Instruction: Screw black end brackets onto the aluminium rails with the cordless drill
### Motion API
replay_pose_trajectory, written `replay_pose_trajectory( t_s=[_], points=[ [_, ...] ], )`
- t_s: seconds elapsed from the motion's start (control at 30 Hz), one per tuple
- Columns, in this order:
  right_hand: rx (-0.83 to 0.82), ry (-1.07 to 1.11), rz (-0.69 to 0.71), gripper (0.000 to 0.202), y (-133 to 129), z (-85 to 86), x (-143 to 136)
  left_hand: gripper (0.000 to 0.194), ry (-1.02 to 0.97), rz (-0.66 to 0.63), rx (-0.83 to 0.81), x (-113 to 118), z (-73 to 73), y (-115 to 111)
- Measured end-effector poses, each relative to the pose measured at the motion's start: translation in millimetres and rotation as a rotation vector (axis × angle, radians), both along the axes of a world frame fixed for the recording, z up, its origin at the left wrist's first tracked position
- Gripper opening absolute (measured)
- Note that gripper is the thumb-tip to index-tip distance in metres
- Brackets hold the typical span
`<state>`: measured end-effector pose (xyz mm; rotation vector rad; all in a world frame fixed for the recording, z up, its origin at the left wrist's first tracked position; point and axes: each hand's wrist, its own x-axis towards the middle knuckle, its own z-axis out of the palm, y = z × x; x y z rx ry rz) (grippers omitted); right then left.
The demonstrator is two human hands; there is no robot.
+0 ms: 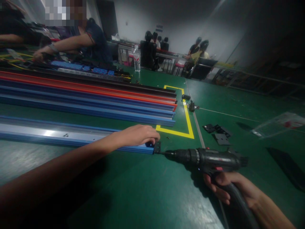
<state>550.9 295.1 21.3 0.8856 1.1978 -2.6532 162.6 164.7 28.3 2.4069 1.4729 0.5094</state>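
My right hand (225, 187) is wrapped round the handle of a black cordless drill (216, 159). The drill points left, and the tip of its bit reaches a small black end cap (157, 147). That cap sits at the right end of a long blue rail (78, 136) with a silvery inner face, lying on the green table (133, 184). Over this end of the rail my left hand (141, 135) is closed, its curled fingers pressing the cap; the fingertips are partly hidden.
Beyond lie several blue and red rails (114, 103) side by side. Flat black plates (220, 138), small black parts (192, 106) and a clear plastic bag (278, 125) are on the right. A water bottle (137, 60) stands farther back. A co-worker's arm (69, 44) reaches in at upper left.
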Motion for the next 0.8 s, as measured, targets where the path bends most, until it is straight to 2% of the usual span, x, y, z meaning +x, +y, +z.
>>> replay_pose_trajectory(
  t_s=[0.1,0.37,0.63,0.8],
  points=[
    [-0.004,-0.001,-0.001,0.022,0,2.1,-1,0.015,-0.02,-0.001,0.011,0,-0.4,0],
    [-0.018,0.045,-0.016,0.026,2,-8.0,4,0.015,0.001,0.005,-0.01,0,-0.6,1],
    [-0.011,0.012,-0.007,0.025,-1,3.2,-2,0.015,0.015,0.007,-0.019,-1,0.3,0],
    [0.001,0.038,-0.013,0.025,1,-3.8,1,0.016,0.019,0.007,-0.022,0,-0.2,0]
  ],
)
